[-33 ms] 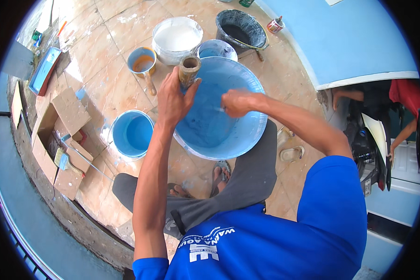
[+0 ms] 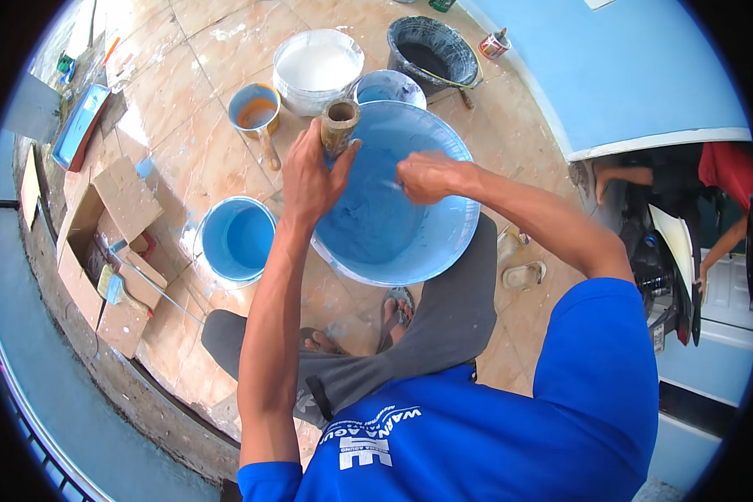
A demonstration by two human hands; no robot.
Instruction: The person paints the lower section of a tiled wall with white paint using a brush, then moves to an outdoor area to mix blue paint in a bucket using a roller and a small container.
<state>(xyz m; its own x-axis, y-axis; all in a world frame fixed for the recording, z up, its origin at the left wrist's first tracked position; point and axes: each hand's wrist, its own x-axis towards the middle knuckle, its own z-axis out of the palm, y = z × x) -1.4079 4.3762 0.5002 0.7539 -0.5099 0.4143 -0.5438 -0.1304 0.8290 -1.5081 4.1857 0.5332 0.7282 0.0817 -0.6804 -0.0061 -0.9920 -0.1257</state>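
Note:
A wide blue basin (image 2: 410, 243) with blue paint in it rests tilted on my lap. My left hand (image 2: 308, 180) grips a small brown cylindrical can (image 2: 340, 124) at the basin's far rim. My right hand (image 2: 427, 177) is closed over the middle of the basin, pinching a small thin tool whose pale tip (image 2: 390, 185) points down at the paint. Most of the tool is hidden by my fingers. Both hands are close together, about a hand's width apart.
On the tiled floor stand a white bucket of white paint (image 2: 318, 67), a small blue pail (image 2: 386, 87), an orange-stained dipper (image 2: 255, 109), a blue bucket (image 2: 238, 238) and a black bucket (image 2: 431, 50). An open cardboard box (image 2: 109, 243) lies left. Another person (image 2: 711, 176) is at the right.

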